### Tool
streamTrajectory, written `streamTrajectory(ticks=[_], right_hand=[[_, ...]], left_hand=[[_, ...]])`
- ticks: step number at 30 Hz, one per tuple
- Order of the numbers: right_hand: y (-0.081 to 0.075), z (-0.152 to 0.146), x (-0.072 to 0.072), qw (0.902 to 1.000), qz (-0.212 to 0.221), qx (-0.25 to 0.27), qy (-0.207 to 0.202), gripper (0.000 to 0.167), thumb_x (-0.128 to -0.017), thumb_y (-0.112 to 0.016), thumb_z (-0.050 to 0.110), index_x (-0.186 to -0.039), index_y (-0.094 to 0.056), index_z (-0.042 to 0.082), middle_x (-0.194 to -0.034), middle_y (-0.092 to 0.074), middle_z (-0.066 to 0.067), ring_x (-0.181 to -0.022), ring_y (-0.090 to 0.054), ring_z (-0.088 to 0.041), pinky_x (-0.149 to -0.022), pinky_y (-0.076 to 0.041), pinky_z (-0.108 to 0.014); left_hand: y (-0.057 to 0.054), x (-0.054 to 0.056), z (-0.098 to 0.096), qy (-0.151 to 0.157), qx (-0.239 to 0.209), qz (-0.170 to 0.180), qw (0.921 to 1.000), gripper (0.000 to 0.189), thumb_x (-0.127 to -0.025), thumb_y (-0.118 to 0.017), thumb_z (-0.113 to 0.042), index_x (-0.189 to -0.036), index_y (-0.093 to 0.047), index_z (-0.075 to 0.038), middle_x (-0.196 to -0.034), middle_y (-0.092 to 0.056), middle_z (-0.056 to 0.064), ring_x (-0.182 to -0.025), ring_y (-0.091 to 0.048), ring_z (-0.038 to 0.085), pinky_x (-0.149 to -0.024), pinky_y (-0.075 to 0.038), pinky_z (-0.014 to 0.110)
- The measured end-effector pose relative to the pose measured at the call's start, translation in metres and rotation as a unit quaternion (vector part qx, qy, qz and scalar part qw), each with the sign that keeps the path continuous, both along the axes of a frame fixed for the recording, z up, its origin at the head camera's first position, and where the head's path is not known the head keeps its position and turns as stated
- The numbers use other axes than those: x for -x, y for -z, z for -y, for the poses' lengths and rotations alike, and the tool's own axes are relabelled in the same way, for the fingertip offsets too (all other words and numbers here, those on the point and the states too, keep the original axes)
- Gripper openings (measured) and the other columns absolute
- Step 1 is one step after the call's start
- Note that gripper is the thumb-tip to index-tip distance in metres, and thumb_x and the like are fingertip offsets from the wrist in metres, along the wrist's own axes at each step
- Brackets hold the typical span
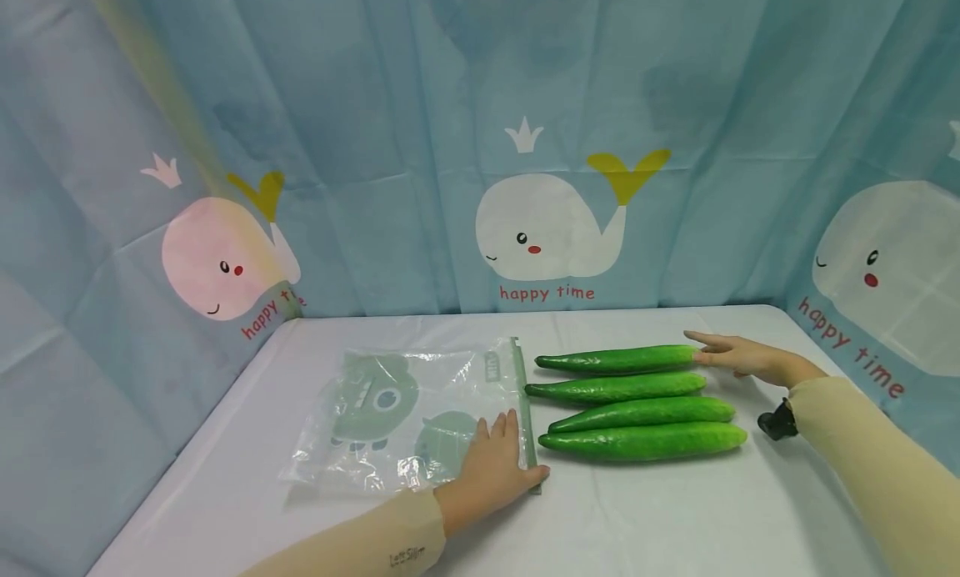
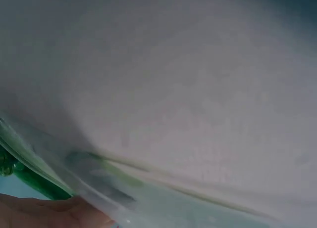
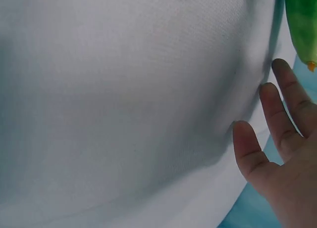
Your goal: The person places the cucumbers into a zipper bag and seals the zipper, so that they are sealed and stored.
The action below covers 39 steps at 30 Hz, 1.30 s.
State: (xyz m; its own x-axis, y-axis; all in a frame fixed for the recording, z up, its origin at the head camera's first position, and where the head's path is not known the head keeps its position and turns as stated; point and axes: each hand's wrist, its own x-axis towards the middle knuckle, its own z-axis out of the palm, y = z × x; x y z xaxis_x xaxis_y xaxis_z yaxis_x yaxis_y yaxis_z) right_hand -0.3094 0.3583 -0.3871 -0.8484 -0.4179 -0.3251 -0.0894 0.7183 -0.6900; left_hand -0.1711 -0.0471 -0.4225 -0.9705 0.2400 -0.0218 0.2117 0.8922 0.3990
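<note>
A clear plastic zip bag point(image 1: 457, 385) with green cartoon prints lies flat at the left of the table. On its right part rests my left hand point(image 1: 491, 464), fingers straight and thumb out at the green closure strip. In the left wrist view part of the left hand point(image 2: 54, 213) shows against the bag's film. Several green cucumbers point(image 1: 637, 442) lie side by side to the right of the bag. My right hand point(image 1: 750, 358) is at the right end of the farthest cucumber point(image 1: 615, 360). Its fingers point(image 3: 275, 114) are spread, close below a cucumber tip point(image 3: 302, 30) in the right wrist view.
A white cloth point(image 1: 637, 519) covers the table. Blue curtains point(image 1: 390, 252) with printed whales stand behind it and along both sides. A small black device point(image 1: 777, 421) sits under the right wrist.
</note>
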Motion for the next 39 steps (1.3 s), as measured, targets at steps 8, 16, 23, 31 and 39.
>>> streamTrajectory(ticks=[8,16,23,31,39], right_hand=[[0.001,0.004,0.005,0.9995,-0.002,-0.031,-0.004,0.08,-0.099,-0.051,0.042,-0.154,-0.009,0.001,-0.149,-0.013,-0.041,-0.132,-0.017,-0.062,-0.092,-0.035,-0.071],[-0.003,0.011,0.005,0.9991,-0.003,-0.041,-0.007,0.08,-0.099,-0.051,0.044,-0.154,-0.012,0.001,-0.149,-0.015,-0.04,-0.132,-0.017,-0.062,-0.091,-0.035,-0.071],[-0.004,0.013,0.006,0.999,-0.009,-0.041,-0.013,0.079,-0.099,-0.053,0.042,-0.153,-0.015,0.0,-0.148,-0.016,-0.041,-0.131,-0.018,-0.062,-0.092,-0.035,-0.071],[-0.004,0.014,0.005,0.9989,-0.008,-0.043,-0.019,0.079,-0.097,-0.056,0.041,-0.153,-0.018,-0.001,-0.149,-0.016,-0.041,-0.131,-0.019,-0.062,-0.092,-0.036,-0.071],[-0.007,0.014,0.006,0.998,-0.019,-0.058,-0.017,0.069,-0.096,-0.061,0.034,-0.142,-0.036,-0.011,-0.134,-0.044,-0.037,-0.12,-0.044,-0.053,-0.086,-0.047,-0.061]], left_hand=[[-0.005,0.001,0.009,0.028,-0.104,0.021,0.994,0.075,-0.085,-0.065,-0.023,-0.148,-0.033,0.002,-0.142,-0.041,0.031,-0.132,-0.03,0.056,-0.1,-0.028,0.071],[-0.011,0.001,0.018,0.044,-0.105,0.052,0.9921,0.051,-0.087,-0.055,-0.006,-0.137,-0.054,-0.005,-0.144,-0.038,0.032,-0.133,-0.027,0.057,-0.095,-0.023,0.079],[-0.011,0.005,0.027,0.024,-0.103,0.06,0.9926,0.038,-0.085,-0.059,0.001,-0.123,-0.061,0.009,-0.138,-0.05,0.026,-0.134,-0.032,0.05,-0.102,-0.024,0.071],[-0.01,0.006,0.033,0.028,-0.093,-0.009,0.9952,0.047,-0.073,-0.079,-0.004,-0.112,-0.061,0.016,-0.117,-0.06,0.028,-0.107,-0.059,0.041,-0.093,-0.048,0.047],[-0.012,0.003,0.039,-0.007,-0.137,-0.035,0.99,0.056,-0.07,-0.08,0.002,-0.118,-0.056,0.017,-0.12,-0.057,0.029,-0.111,-0.056,0.044,-0.095,-0.046,0.052]])
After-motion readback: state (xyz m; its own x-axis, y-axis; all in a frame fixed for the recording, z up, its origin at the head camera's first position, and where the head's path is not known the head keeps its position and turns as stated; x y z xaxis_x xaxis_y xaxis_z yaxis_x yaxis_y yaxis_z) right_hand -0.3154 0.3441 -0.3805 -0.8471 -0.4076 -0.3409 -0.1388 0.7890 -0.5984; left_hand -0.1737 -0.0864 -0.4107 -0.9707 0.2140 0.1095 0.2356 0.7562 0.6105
